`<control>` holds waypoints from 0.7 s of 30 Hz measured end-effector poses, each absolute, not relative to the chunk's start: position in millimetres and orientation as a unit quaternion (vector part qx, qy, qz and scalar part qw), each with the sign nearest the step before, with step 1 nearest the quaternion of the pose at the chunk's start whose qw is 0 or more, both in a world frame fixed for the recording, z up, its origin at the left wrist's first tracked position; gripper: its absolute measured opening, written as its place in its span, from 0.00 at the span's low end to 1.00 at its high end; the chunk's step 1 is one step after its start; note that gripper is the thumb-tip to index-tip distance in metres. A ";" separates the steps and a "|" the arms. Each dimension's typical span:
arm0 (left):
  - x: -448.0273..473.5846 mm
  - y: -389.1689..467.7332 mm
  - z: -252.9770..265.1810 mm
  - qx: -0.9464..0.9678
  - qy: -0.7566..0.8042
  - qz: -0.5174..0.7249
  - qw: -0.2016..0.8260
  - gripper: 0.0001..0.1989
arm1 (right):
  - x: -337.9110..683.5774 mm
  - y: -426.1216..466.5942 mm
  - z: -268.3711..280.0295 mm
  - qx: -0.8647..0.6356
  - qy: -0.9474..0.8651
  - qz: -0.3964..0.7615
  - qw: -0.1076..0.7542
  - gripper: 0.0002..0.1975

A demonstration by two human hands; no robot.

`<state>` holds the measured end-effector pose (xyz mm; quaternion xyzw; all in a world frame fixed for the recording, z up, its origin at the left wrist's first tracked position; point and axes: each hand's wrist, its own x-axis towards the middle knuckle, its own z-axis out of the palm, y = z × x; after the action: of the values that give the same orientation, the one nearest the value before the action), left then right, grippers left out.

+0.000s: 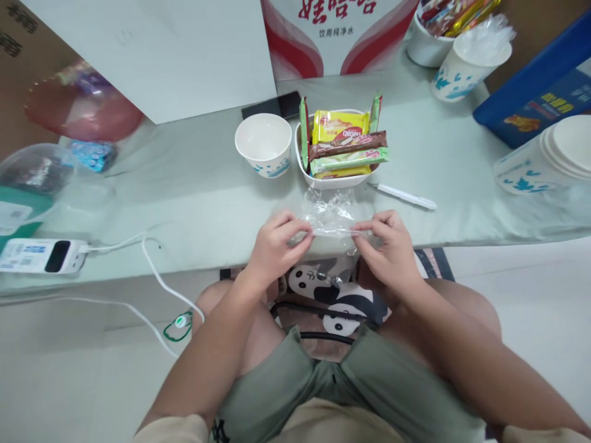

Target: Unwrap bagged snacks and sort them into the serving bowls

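A clear plastic bag point(330, 209) stretches between my two hands at the table's front edge, part of it hanging below the edge. My left hand point(281, 243) pinches its left side between thumb and fingers, and my right hand point(385, 243) pinches the right side. Just beyond the bag stands a white bowl point(330, 182) filled with wrapped snack bars point(348, 144) in yellow, brown and green. To its left is a white paper cup point(264, 144) with blue print. A white pen point(404, 195) lies to the right of the bowl.
A dark phone point(272, 106) lies behind the cup. Stacked paper cups point(540, 157) and a blue box point(538, 86) are at right; a cup stuffed with plastic point(475, 58) is farther back. A power bank point(41, 255) with a white cable point(159, 277) is at left. A large carton point(339, 37) stands behind.
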<state>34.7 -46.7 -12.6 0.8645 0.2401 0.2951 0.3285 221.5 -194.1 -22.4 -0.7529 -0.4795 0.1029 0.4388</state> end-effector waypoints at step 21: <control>55.2 -40.5 -16.6 0.549 0.304 0.101 0.772 0.23 | 211.0 -176.9 -26.5 -0.579 -0.152 0.526 0.604 0.18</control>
<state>55.2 -40.5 -16.6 0.5486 0.3040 0.1014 0.7722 211.0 -176.9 -26.5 -0.5787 -0.1521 0.5265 0.6040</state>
